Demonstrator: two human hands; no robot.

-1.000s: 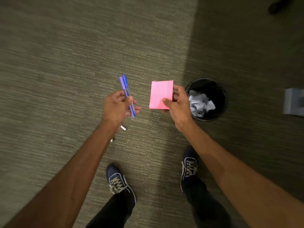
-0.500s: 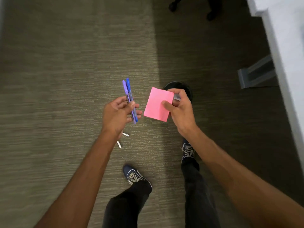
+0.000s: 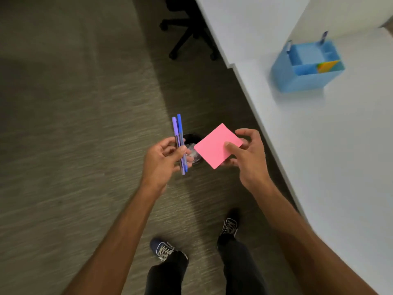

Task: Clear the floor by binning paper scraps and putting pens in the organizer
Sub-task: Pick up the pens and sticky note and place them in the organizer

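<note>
My left hand point(image 3: 163, 162) grips two pens point(image 3: 178, 135), one purple and one blue, held upright side by side. My right hand point(image 3: 248, 158) pinches a pink paper square point(image 3: 214, 145) between thumb and fingers. Between and below the hands sits a black bin point(image 3: 191, 138) on the carpet, mostly hidden, with crumpled white paper inside. A light blue organizer point(image 3: 306, 67) with several compartments stands on the white desk point(image 3: 319, 145) at the upper right, well beyond my right hand.
The desk edge runs diagonally from top centre to lower right. A black office chair base point(image 3: 187, 33) stands on the carpet at the top. My two feet in dark sneakers point(image 3: 163, 250) are below the hands.
The view has swung toward the desk, bringing the organizer into sight. The bin now lies under my hands. The pink paper has tilted, and both grips are unchanged.
</note>
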